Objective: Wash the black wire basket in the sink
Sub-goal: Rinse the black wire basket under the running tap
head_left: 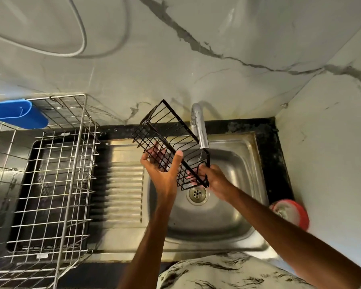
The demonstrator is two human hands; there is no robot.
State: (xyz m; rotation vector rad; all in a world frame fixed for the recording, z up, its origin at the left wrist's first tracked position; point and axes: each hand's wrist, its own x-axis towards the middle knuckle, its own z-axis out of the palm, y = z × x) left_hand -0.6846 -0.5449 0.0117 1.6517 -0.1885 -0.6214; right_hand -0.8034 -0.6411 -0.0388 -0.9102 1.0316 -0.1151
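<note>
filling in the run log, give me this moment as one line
phase: wash | black wire basket: tilted over sink, near tap | left hand: grips side | right hand: grips lower end

A steel wire dish rack (pixel 50 163) stands on a black speckled tabletop (pixel 267 147) in a kitchen corner. Behind the rack rises a glossy pale wall (pixel 196 28) streaked with grey marble veins and catching soft glare. Far to the rack's right it meets a matching side wall (pixel 331 142). A blue plastic holder (pixel 17 116) hangs on the rack's back rim. Above the rack, a white hose (pixel 84 38) loops across the wall. Well to the rack's right, a red round container (pixel 294 213) sits, blurred, against the side wall.
</note>
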